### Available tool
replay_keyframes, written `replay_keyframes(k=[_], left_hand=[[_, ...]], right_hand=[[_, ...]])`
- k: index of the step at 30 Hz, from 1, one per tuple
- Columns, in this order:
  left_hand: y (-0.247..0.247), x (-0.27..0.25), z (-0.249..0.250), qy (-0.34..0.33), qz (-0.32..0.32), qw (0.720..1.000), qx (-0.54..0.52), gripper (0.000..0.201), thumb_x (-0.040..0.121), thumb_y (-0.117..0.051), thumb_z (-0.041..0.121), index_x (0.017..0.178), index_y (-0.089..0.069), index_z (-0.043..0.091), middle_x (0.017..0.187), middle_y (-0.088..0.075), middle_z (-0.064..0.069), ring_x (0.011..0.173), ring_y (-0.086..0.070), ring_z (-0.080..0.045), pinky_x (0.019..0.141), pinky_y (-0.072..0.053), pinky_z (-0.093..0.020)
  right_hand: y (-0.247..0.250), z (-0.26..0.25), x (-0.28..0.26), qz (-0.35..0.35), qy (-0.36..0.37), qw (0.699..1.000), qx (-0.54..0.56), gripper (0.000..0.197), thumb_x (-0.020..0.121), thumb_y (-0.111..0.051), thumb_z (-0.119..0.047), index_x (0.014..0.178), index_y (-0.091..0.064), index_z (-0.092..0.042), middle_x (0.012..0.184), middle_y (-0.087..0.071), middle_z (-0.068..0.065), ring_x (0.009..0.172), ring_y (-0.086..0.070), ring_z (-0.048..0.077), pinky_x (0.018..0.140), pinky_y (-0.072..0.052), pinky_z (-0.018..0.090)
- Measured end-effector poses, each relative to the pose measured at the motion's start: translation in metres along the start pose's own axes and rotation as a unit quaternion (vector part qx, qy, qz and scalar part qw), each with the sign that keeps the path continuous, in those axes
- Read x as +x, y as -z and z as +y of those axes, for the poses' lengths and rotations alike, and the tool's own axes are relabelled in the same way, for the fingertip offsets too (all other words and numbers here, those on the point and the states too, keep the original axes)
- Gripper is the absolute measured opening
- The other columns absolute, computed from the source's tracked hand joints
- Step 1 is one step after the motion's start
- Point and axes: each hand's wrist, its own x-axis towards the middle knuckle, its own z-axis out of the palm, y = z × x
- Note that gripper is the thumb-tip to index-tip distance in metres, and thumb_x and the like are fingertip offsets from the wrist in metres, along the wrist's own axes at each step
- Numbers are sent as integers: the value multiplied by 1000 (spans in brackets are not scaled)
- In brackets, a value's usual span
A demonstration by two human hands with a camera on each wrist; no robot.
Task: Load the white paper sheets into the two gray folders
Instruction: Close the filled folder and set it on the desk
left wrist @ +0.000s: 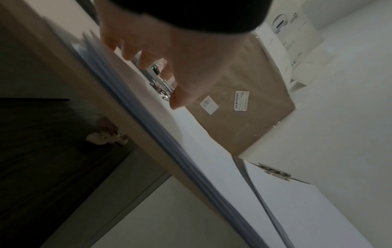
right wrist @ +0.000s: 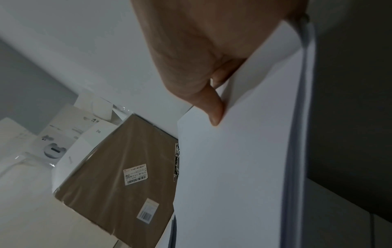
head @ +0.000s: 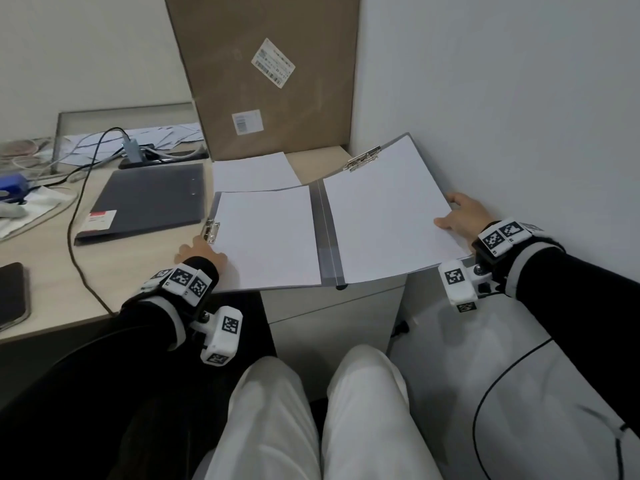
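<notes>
Head view: both hands [head: 462,216] at open paper-filled folder [head: 327,233] edges.

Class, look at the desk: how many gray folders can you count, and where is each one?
2. An open gray folder lies in front of the person with white sheets on both halves; a closed gray folder lies flat on the desk to its left. Others may be out of view.

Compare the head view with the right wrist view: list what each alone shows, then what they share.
Head view only: the closed gray folder, a black cable, a phone, loose sheets and the left hand.
Right wrist view only: white printed boxes behind the cardboard.
Both: the right hand gripping the open folder's right-side paper, its metal clip, and the cardboard box.
</notes>
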Motion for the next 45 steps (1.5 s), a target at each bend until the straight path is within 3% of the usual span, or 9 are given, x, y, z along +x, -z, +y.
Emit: replay_keyframes(k=[15,17,20,25,28,32,39,42,45], left_hand=[[59,12,23,-43,52,979,-191,59,82,-65,16,136,-46,2,137,-52,-19,125,-51,-34,105,-41,-40],[79,8,33,-88,37,963,-252,51,80,-67,12,128,-54,3,127,-60,-16,114,-59,-30,94,-50,-28],[100,-14,57,-154,-20,914,-374,48,82,-64,1,128,-50,7,112,-56,-9,93,-58,-21,52,-50,-6],[94,-61,93,-299,-102,823,-472,84,70,-68,3,144,-31,7,140,-49,-10,124,-52,-23,103,-44,-32],[74,-90,111,-396,-95,823,-397,85,81,-62,15,151,-14,19,159,-21,1,144,-26,-12,120,-23,-37],[41,-120,146,-463,-74,834,-291,65,98,-44,17,152,-9,14,161,-9,0,148,-11,-9,113,-8,-13],[-22,-160,195,-485,-145,859,-81,59,100,-36,30,152,-13,11,159,-18,-8,147,-18,-21,115,-15,-23],[-45,-161,190,-485,-166,856,-73,69,94,-49,37,151,-17,15,153,-33,-9,140,-35,-23,112,-28,-28],[-45,-147,179,-476,-209,849,-97,65,82,-63,44,139,-45,18,137,-55,-5,126,-51,-19,108,-40,-32]], right_hand=[[2,-8,0,-23,-25,999,22,40,82,-63,-2,122,-54,-4,124,-60,16,114,-58,35,102,-44,49],[6,-9,5,-43,-35,998,30,31,81,-64,-5,112,-58,-4,122,-63,18,111,-60,36,100,-46,51],[10,-12,10,-93,-40,994,48,15,83,-64,-10,97,-60,-9,120,-63,18,108,-62,36,99,-47,52],[12,-32,-20,-201,-75,964,157,35,97,-49,-23,125,-53,-3,97,-69,8,77,-69,20,68,-56,33],[13,-37,-32,-204,-79,946,240,31,99,-40,-37,102,-62,-15,76,-73,-1,59,-71,11,47,-52,19],[15,-41,-37,-240,-94,896,362,62,90,-25,-68,105,-64,-22,97,-63,2,79,-66,14,60,-56,21],[9,-45,-50,-311,-82,841,435,98,79,-11,-81,102,-75,-12,113,-71,9,96,-72,23,74,-59,36],[2,-36,-52,-317,-83,839,435,75,88,-25,-70,104,-73,-14,107,-73,7,94,-72,20,76,-59,32],[-7,-18,-51,-310,-83,869,375,35,101,-35,-29,103,-63,-7,81,-76,4,71,-73,14,65,-60,25]])
